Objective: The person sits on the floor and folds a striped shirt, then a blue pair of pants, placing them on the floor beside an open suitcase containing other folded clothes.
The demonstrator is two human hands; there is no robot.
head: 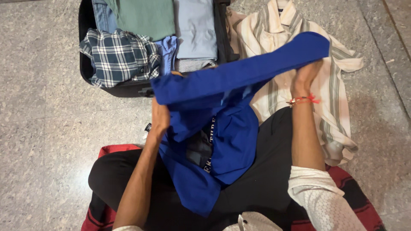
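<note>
Person is sitting cross-legged on the floor [38,128], mid-fold on a blue shirt [222,128]: left hand [160,117] and right hand [306,75] are each clenching the top edge, holding it stretched above the lap. Open suitcase [85,64] is lying just ahead, striped shirt [338,98] spread beside it. Judging by this, next move is needing an even fold, both grips kept tight.

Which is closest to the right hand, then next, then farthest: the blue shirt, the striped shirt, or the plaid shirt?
1. Blue shirt: held in the right hand.
2. Striped shirt: on the floor just beneath and around that hand.
3. Plaid shirt: far to the left, in the suitcase.
</note>
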